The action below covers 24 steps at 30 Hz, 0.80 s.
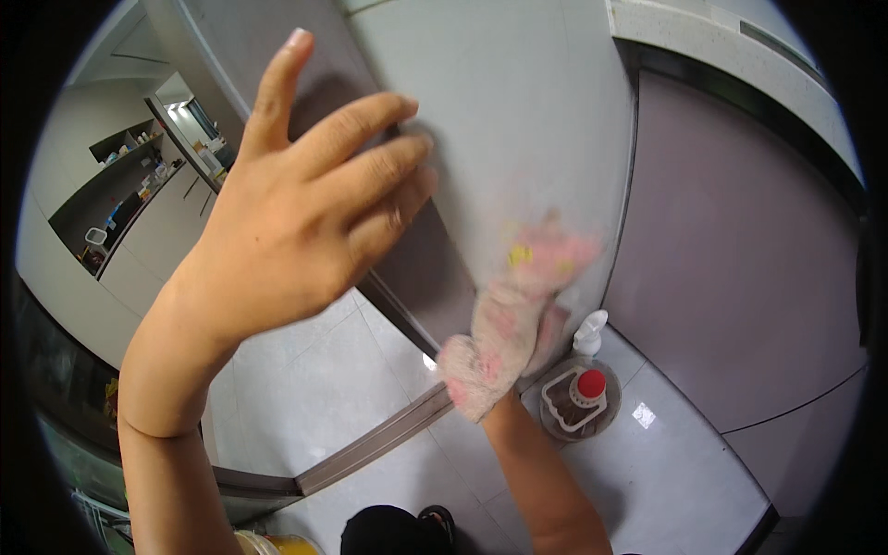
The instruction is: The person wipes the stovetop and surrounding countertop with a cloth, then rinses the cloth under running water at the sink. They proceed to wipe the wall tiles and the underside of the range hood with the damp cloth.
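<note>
My left hand [310,199] is raised in front of the grey-brown door frame [430,250]. Its thumb points up and its fingers are spread and slightly bent, with nothing in them. Lower and to the right, my right forearm [546,476] reaches up to a fluffy pink and white cloth [504,338] with yellow spots. The cloth wraps my right hand and hides its fingers. It lies against or just before the pale tiled wall [499,111], and its upper end is blurred by motion.
On the floor at the wall's foot stand a clear jug with a red cap [590,383] and a white bottle [589,333]. A mauve cabinet [740,250] is at the right under a pale counter edge [712,46]. A door track [375,444] crosses the tiled floor; shelves [129,194] show beyond the doorway.
</note>
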Each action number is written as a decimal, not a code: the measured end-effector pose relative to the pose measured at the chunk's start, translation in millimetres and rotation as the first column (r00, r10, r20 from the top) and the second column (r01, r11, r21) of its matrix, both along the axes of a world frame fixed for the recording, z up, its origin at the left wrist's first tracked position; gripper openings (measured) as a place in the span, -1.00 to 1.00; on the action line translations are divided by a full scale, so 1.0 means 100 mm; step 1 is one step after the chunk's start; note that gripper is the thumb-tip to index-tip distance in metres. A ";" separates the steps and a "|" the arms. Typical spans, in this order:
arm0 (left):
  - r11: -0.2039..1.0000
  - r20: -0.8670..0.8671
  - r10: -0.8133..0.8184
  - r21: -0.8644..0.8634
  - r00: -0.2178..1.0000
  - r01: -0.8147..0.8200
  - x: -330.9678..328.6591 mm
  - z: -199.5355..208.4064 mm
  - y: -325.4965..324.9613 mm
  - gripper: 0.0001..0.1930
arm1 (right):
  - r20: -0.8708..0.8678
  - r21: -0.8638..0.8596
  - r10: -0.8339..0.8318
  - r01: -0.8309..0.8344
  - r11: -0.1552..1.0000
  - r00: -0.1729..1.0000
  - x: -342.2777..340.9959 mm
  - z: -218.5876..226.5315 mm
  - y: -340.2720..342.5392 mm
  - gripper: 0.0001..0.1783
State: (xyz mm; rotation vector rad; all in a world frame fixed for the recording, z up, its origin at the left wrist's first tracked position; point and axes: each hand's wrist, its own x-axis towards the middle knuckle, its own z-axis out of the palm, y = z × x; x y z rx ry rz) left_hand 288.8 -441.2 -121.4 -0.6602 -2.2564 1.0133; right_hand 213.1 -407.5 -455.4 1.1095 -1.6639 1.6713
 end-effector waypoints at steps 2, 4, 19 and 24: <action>1.000 -0.014 -0.010 -0.016 1.000 0.010 0.06 -0.01 -0.08 -0.79 | -0.043 0.007 -0.091 0.092 0.996 0.995 0.09 0.07 0.33 -0.80; 0.996 -0.028 -0.085 -0.020 0.996 0.084 0.03 0.06 -0.14 -0.77 | -0.084 0.001 -0.230 0.231 0.973 0.970 0.10 0.39 0.52 -0.79; 0.980 -0.283 -0.173 -0.146 0.944 0.136 0.11 0.13 -0.36 -0.38 | 0.413 0.028 -0.067 0.061 0.998 0.908 0.14 0.37 0.32 -0.62; 0.971 -0.291 -0.220 -0.156 0.931 0.180 0.12 0.13 -0.43 -0.36 | 0.443 0.013 -0.022 0.019 1.000 0.896 0.25 0.55 0.25 -0.54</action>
